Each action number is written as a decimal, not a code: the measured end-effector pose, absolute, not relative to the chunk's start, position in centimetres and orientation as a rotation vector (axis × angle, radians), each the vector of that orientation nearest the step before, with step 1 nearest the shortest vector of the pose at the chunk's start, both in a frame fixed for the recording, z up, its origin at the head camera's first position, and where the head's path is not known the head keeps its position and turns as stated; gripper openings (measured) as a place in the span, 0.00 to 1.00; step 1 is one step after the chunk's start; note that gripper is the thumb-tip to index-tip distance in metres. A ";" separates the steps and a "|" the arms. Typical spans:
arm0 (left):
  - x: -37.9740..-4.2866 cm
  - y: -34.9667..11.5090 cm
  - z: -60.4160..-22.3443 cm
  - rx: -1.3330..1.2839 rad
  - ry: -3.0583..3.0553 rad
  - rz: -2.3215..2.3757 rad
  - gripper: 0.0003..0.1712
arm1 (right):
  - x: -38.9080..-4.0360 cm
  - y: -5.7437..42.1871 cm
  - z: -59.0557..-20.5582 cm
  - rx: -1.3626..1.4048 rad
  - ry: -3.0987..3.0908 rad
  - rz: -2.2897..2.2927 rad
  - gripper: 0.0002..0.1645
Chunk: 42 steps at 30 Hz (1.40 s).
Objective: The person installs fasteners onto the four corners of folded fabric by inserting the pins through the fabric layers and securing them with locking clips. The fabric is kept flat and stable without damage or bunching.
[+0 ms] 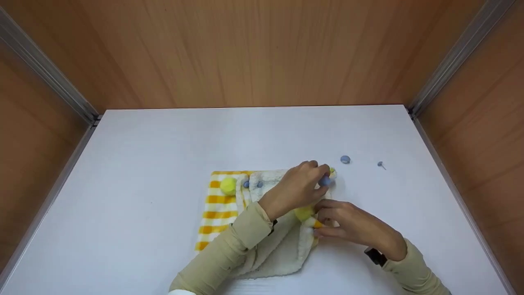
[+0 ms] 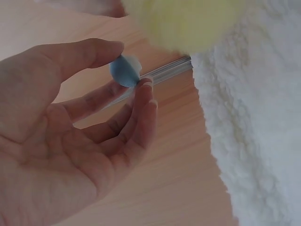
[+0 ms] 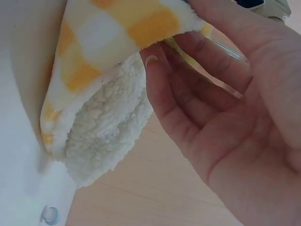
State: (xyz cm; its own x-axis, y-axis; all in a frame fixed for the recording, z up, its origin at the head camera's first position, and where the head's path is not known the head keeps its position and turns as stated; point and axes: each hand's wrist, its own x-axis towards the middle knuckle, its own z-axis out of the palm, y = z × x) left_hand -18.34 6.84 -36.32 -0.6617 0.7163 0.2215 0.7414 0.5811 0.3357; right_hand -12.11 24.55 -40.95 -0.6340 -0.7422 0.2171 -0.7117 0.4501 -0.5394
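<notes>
A plush cloth [image 1: 278, 262], yellow-and-white checked on one face and white fleece on the other, lies partly folded over. Between thumb and fingertips my left hand [image 1: 297, 188] pinches a blue round cap [image 2: 124, 71], above the cloth's right side. Lower right, my right hand [image 1: 348, 221] holds the checked edge [image 3: 136, 28] between thumb and fingers, its fleece underside [image 3: 108, 122] showing. Close to both hands is a yellow pompom [image 1: 304, 213]; another yellow pompom [image 1: 228, 186] sits at the cloth's left. Two blue round heads [image 1: 246, 184] show on the folded fleece.
Right of the cloth, a blue round cap [image 1: 345, 159] and a blue-headed pin [image 1: 381, 164] lie on the white table [image 1: 135, 164]. Wooden panels [image 1: 254, 53] with grey metal corner posts enclose the table at the back and sides.
</notes>
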 end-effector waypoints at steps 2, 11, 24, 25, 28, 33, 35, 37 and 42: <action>-18.0 6.4 -36.5 -1.271 -2.719 -0.647 0.07 | -12.1 24.5 -41.0 -1.318 2.614 -0.977 0.08; -16.4 4.5 -36.9 -1.250 -2.645 -0.724 0.08 | -12.2 24.5 -41.2 -1.257 2.569 -1.016 0.10; -14.5 2.3 -37.2 -1.192 -2.643 -0.812 0.10 | -12.4 24.3 -41.2 -1.137 2.526 -0.998 0.11; -14.4 2.2 -37.2 -1.188 -2.639 -0.828 0.10 | -12.4 24.3 -41.2 -1.151 2.520 -1.003 0.11; -14.1 1.8 -37.1 -1.177 -2.637 -0.881 0.10 | -12.3 24.4 -41.3 -1.224 2.509 -1.030 0.13; -14.0 1.0 -36.6 -1.178 -2.610 -0.936 0.09 | -12.4 24.4 -41.2 -1.274 2.500 -1.048 0.14; -14.0 0.7 -36.3 -1.161 -2.607 -0.957 0.09 | -12.4 24.3 -41.2 -1.258 2.501 -1.043 0.14; -13.9 0.3 -36.1 -1.128 -2.615 -0.970 0.10 | -12.4 24.3 -41.1 -1.247 2.498 -1.045 0.15; -13.9 -0.3 -35.9 -1.064 -2.647 -0.972 0.11 | -12.3 24.2 -41.0 -1.227 2.512 -1.043 0.18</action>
State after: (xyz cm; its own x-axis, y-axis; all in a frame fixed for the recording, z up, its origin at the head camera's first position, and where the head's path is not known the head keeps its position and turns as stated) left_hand -13.94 -0.26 -35.92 -0.7436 0.5764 0.3389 0.6587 0.5444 0.5194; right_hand -12.29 24.23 -41.01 -0.6517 -0.7428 0.1534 -0.6331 0.4212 -0.6494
